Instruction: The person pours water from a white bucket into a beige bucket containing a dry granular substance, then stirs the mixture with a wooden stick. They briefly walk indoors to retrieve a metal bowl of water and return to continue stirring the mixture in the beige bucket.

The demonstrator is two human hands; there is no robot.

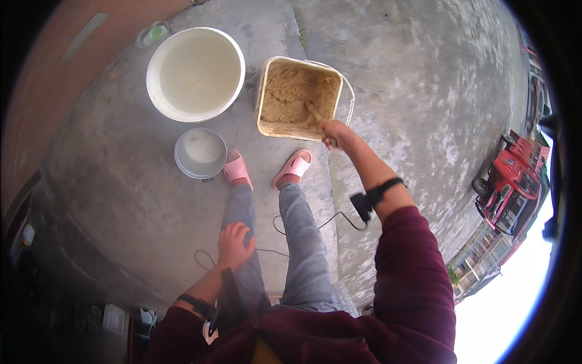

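Observation:
My right hand point(335, 134) grips a wooden stick point(313, 112) at the near right corner of a square white bucket point(259, 109). The stick's far end reaches down into a moist brown, crumbly mash point(286, 93) that fills much of the bucket. Its wire handle hangs over the right side. My left hand point(235, 245) rests on my left knee with the fingers spread and nothing in it. Left of the square bucket stands a large round white tub point(151, 82) of cloudy liquid. Nearer my left foot is a smaller grey bucket point(179, 159) with whitish contents.
Both feet, in pink slippers point(293, 167), stand on the concrete ground point(409, 91). Dark cables point(336, 217) run past my legs. A glass bowl-like container point(154, 32) with something green sits beside the tub, near a reddish wall point(50, 82). A red vehicle point(509, 177) is parked far right.

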